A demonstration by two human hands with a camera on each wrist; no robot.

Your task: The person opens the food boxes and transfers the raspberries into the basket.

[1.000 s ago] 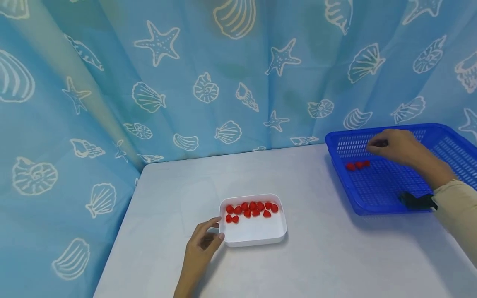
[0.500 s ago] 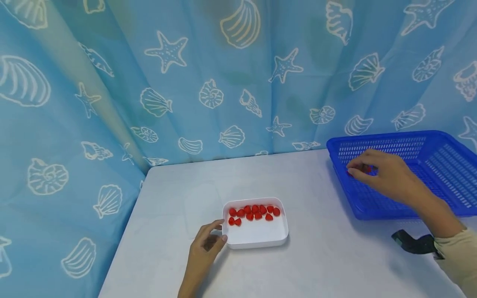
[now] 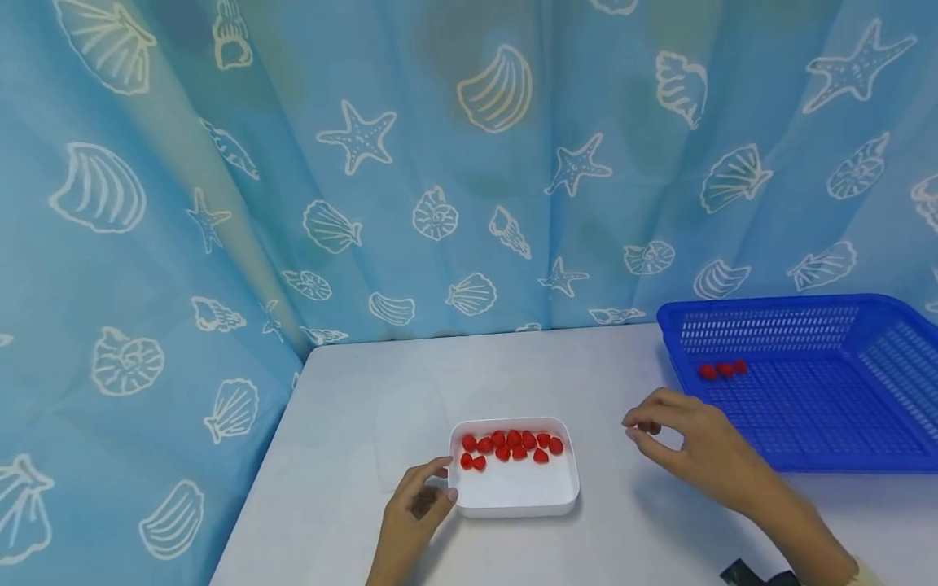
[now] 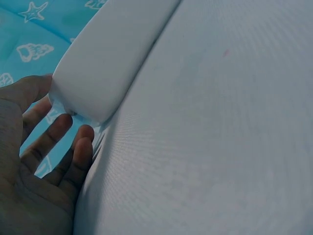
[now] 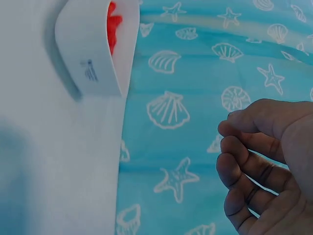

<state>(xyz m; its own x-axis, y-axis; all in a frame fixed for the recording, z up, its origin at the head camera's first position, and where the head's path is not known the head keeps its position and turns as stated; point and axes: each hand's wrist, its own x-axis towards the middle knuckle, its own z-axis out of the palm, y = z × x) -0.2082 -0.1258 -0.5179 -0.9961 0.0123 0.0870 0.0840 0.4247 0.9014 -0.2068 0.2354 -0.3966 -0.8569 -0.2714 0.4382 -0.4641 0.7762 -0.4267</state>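
Note:
Several small red berry-shaped pieces lie toward the back of a white rectangular tray. My left hand rests at the tray's left end, thumb and fingertips touching its wall; the left wrist view shows the fingers spread by the tray's corner. My right hand is held over the table between tray and basket. Its thumb and index tips are close together, and no piece shows between them in the right wrist view, where the hand has loosely bent fingers. Three red pieces lie inside the blue basket.
The blue basket's perforated walls rise at the table's right back. A blue shell-patterned curtain hangs behind and to the left of the white table. A dark strap hangs below my right forearm.
My right hand went down over the pieces in the basket, then came out leftward and nearer the tray. My left hand stays at the tray. The head view has tilted upward.

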